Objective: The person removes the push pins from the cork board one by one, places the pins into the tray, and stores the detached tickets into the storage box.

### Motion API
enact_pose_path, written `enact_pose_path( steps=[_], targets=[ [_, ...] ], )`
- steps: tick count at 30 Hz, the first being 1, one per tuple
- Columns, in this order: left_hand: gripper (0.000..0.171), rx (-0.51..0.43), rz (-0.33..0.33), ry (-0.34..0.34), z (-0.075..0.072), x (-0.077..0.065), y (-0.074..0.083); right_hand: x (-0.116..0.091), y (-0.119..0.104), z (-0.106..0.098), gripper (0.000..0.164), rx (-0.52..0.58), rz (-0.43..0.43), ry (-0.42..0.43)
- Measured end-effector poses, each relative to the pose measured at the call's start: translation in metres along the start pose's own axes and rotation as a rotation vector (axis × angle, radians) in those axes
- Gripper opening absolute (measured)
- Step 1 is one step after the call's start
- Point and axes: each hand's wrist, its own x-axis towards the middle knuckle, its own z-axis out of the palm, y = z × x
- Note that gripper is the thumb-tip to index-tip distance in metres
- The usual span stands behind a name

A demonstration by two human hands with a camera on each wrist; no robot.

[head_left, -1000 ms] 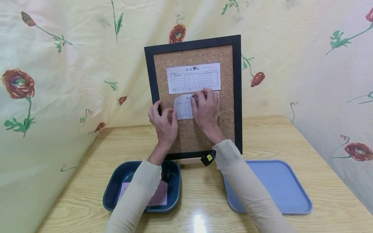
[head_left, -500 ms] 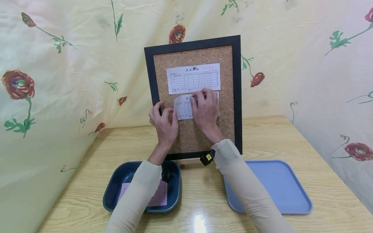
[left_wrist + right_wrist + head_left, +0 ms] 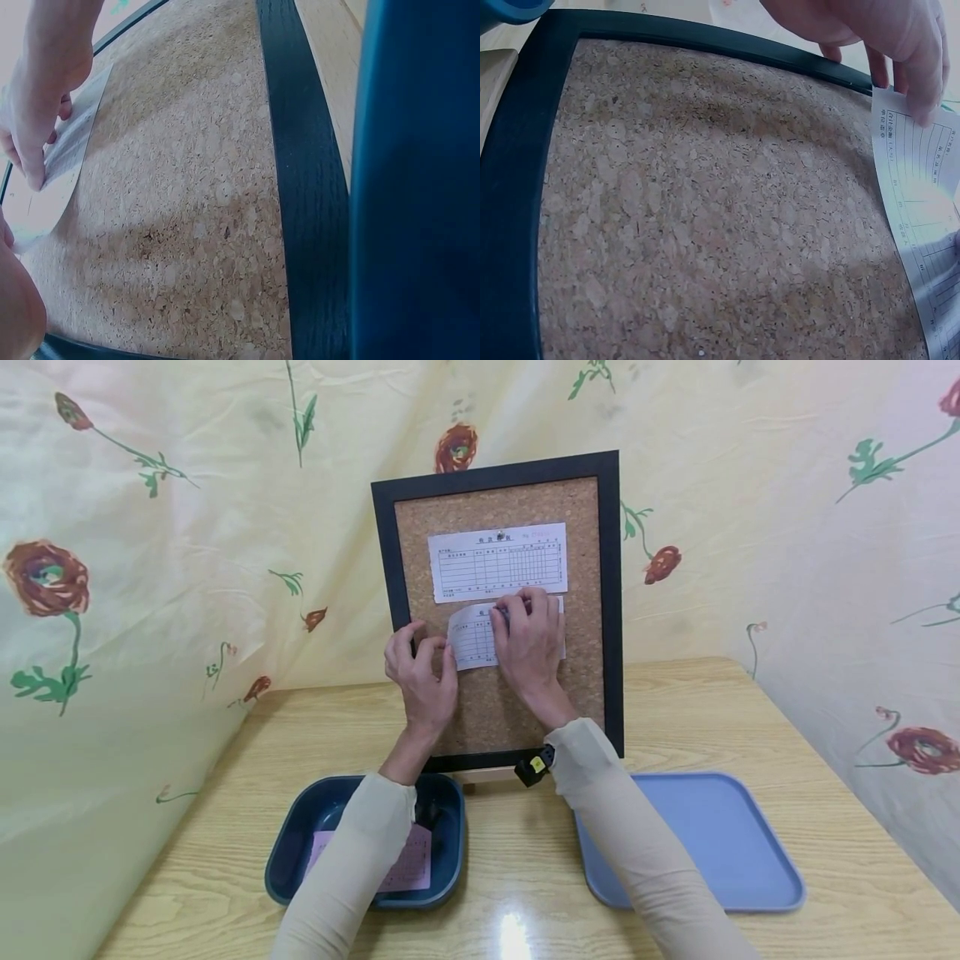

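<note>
A framed cork board [image 3: 517, 718] stands upright on the table. A white printed receipt slip [image 3: 498, 562] is fixed on it by a small metallic pushpin [image 3: 500, 535]. Just below lies a second receipt slip [image 3: 472, 643], its left end curling off the cork. My left hand [image 3: 426, 681] pinches that left edge, thumb in front, as the right wrist view shows. Over the lower slip's top middle, my right hand [image 3: 528, 647] has curled fingers pinching a small dark pin-like piece [image 3: 504, 611], mostly hidden. In the left wrist view, the right fingers [image 3: 34, 161] press against the paper.
A dark blue bin [image 3: 281, 860] with pink paper [image 3: 408, 868] stands at the front left, under my left forearm. To the right, a light blue tray [image 3: 720, 843] lies partly beneath my right forearm. Flowered cloth [image 3: 697, 510] hangs behind the board.
Almost nothing differs. My left hand has shifted very slightly with the slip's edge; the right hand keeps its place on the lower slip.
</note>
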Motion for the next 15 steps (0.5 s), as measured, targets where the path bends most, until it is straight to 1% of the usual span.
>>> enact_pose_path(
  steps=[5,15],
  targets=[
    [0.017,-0.023,0.022,0.006,0.0,0.0015,0.0,0.0005,-0.0003,0.0003,0.021,0.002,0.013,0.0],
    [0.015,-0.049,0.0,-0.027,-0.0003,0.0005,0.0009,0.0008,-0.0013,-0.0001,0.02,-0.011,0.024,-0.019]
  ],
)
